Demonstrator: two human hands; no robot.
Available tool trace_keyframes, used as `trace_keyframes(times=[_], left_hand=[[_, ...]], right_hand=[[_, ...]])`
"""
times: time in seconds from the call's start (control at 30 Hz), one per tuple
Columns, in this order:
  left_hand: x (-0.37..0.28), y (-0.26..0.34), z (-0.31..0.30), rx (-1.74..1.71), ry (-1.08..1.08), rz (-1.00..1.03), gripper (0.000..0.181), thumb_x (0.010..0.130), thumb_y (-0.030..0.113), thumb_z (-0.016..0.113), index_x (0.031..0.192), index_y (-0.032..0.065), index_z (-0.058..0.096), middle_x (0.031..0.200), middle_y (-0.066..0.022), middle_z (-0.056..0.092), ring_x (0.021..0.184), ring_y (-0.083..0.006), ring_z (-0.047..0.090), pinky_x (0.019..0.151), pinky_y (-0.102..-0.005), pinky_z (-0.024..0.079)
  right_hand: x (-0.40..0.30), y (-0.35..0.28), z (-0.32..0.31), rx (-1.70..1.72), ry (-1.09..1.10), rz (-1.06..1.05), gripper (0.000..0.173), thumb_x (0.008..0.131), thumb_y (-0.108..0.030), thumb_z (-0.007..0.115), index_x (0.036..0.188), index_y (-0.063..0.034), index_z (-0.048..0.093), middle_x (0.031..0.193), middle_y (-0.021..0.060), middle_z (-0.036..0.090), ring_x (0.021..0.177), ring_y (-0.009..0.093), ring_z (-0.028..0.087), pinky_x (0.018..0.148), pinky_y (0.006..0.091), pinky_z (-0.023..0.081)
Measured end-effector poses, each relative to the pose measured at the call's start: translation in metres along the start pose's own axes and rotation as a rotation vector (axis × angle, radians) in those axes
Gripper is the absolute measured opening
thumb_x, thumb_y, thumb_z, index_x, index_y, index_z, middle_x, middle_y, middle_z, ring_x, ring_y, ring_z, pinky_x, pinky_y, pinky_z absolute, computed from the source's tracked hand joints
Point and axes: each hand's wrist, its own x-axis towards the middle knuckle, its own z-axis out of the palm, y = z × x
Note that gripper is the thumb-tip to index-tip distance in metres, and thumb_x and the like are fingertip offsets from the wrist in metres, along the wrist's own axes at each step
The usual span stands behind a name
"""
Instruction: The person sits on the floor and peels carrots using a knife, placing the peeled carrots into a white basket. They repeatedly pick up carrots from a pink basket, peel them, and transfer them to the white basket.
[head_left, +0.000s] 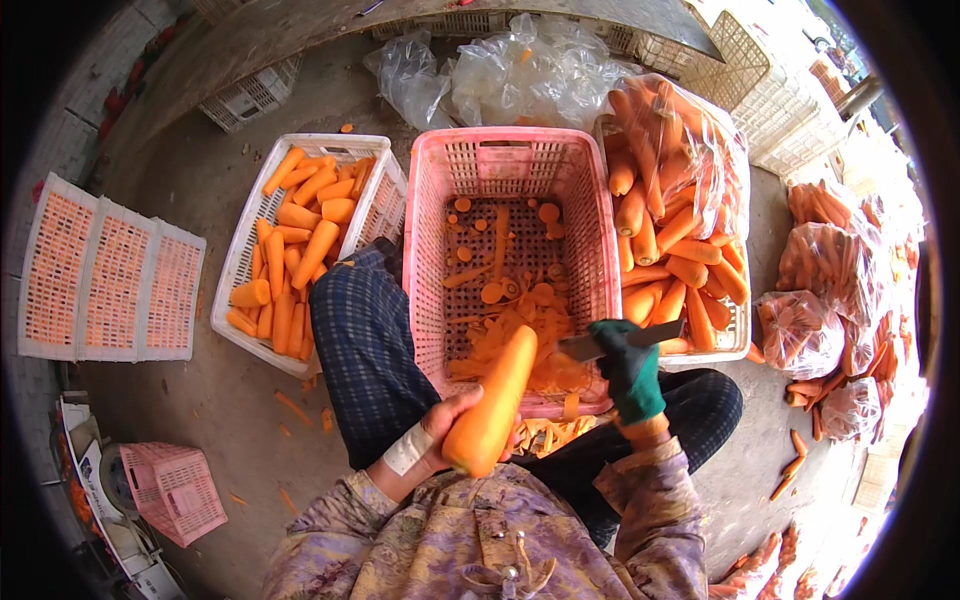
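My left hand (450, 427), bare with a white bandage at the wrist, holds a large peeled carrot (495, 405) by its thick end. The carrot's narrow end points up over the near edge of a pink plastic crate (415, 247). My right hand (628, 367), in a green and black glove, is closed around a bladed tool (585, 347), whose metal shows on both sides of the fist; its exact kind is unclear. Blade and carrot are apart. Inside the pink crate lie carrot peelings (517, 330) and round cut slices (550, 213).
A white crate (232, 289) of peeled carrots stands left, another white crate (739, 346) with carrots and a plastic bag of carrots right. Clear plastic bags (525, 75) lie beyond. Bagged carrots (825, 262) sit far right; an upturned white crate (112, 277) far left.
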Motion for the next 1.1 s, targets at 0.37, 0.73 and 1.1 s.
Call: trace_keyframes(times=[0.37,0.73,1.1], left_hand=[[0.025,-0.006,-0.022,0.015,0.186,0.015,0.052,0.088,0.039,0.052,0.125,0.0039,0.040,0.110,-0.0163,0.056,0.088,-0.0289,0.062,0.073,-0.0451,0.053],[0.026,0.001,0.007,0.113,0.316,0.225,0.048,0.089,0.040,0.049,0.116,0.0002,0.046,0.103,-0.0173,0.059,0.089,-0.0313,0.061,0.073,-0.0427,0.054],[0.011,0.010,0.033,0.189,0.125,0.142,0.050,0.087,0.040,0.053,0.120,0.0031,0.044,0.100,-0.0154,0.057,0.083,-0.0288,0.061,0.064,-0.0399,0.053]], right_hand=[[-0.049,0.011,0.029,0.014,-0.329,-0.132,0.013,0.078,-0.013,0.066,0.083,-0.0012,0.065,0.069,0.0035,0.060,0.054,0.011,0.053,0.048,0.0236,0.040],[-0.066,-0.006,0.026,0.099,-0.372,-0.023,0.013,0.079,-0.010,0.066,0.087,0.0010,0.066,0.079,0.0046,0.064,0.064,0.010,0.056,0.054,0.0241,0.043],[-0.039,0.026,-0.008,-0.125,-0.095,-0.104,0.011,0.076,-0.011,0.066,0.079,-0.0002,0.066,0.062,0.0019,0.057,0.050,0.009,0.049,0.044,0.0219,0.036]])
